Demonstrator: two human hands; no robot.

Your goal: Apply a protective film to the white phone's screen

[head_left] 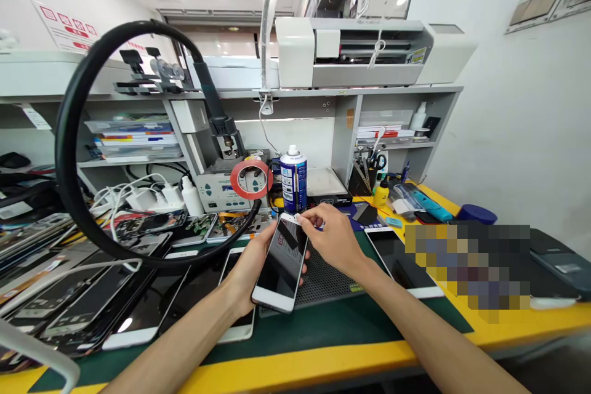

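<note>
My left hand (247, 268) grips a white smartphone (281, 261) from below and tilts it up above the green mat (323, 329). Its dark screen faces me. My right hand (335, 240) is at the phone's top right corner, with thumb and forefinger pinched on a small white tab (299, 218) at the top edge. Both forearms reach in from the bottom of the view.
A blue and white spray can (293, 178) and a red tape roll (252, 178) stand behind the phone. Many phones and screens (92, 295) lie at left under a black hose loop (69, 154). A dark tablet (401, 261) lies at right. Shelves and a soldering station (221, 188) fill the back.
</note>
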